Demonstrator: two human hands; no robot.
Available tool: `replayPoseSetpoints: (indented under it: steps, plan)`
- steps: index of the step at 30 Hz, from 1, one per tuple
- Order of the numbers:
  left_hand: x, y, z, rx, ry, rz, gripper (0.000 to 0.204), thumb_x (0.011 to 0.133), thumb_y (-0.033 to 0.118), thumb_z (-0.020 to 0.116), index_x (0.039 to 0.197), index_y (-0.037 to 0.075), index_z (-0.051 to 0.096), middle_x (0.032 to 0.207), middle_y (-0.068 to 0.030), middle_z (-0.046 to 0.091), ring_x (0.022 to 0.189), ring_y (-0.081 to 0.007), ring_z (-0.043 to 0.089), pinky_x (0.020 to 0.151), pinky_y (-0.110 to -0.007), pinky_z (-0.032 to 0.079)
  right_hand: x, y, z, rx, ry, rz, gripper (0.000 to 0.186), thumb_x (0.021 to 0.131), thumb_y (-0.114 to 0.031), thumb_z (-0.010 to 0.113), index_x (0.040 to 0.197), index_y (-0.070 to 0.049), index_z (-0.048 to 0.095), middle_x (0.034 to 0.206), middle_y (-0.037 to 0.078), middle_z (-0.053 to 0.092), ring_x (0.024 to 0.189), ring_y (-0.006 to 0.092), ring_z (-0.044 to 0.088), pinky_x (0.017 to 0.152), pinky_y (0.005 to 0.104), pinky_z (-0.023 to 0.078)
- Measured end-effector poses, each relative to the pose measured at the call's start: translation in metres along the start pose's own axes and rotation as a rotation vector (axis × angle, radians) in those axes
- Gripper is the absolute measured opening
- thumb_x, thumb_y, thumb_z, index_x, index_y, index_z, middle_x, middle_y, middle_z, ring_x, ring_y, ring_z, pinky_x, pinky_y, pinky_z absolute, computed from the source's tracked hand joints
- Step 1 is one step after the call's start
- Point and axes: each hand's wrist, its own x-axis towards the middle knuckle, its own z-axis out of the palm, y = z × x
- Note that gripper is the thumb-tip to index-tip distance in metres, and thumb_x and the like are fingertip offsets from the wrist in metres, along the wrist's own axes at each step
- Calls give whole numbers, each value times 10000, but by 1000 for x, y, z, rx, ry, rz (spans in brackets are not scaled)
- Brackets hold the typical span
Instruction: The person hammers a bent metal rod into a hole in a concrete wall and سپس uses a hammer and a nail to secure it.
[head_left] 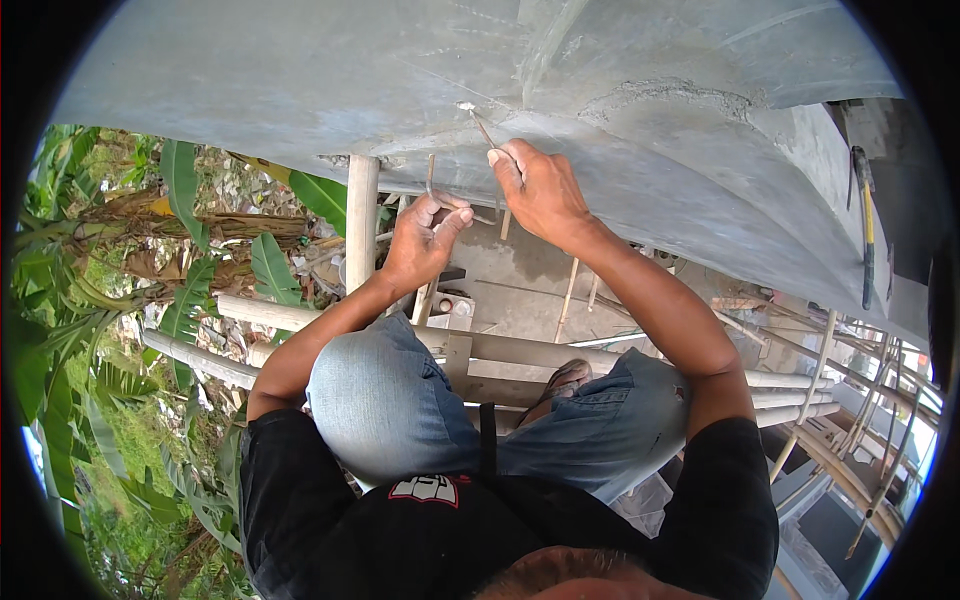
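My right hand (540, 185) is closed on a thin brown stick (482, 127). Its upper end meets a small white patch (466, 105) on the grey plastered wall (330, 75). Lower and to the left, my left hand (430, 238) pinches a thin brown rod (431, 172) that stands up beyond the fingers. Pale dust or plaster coats the fingertips of that hand. What kind of tools these are, I cannot make out. A rough, raised seam (680, 92) runs across the wall right of the patch.
I sit on bamboo scaffolding, a pale pole (362, 225) upright at my left and a horizontal pole (520, 350) before my knees. Concrete ground (520, 290) lies far below. Banana plants (180, 200) grow at left. A yellow-and-black tool (866, 228) lies against the wall's right edge.
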Motion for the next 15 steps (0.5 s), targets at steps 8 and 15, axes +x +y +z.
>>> replayPoseSetpoints:
  steps: [8,15]
  plan:
    - [-7,-11,-5,-83,32,10,90,940,72,610,999,9,583,889,-46,631,810,-101,609,736,-252,495,1,11,19,-8,83,-16,270,957,-261,531,885,-4,572,622,242,559,606,464,558,579,498,430]
    - [-14,-13,-26,-37,46,-21,112,944,75,606,1029,6,578,901,-55,630,838,-124,620,784,-267,509,-5,32,33,4,116,-19,254,933,-235,533,834,-3,561,597,244,574,592,464,583,578,522,464]
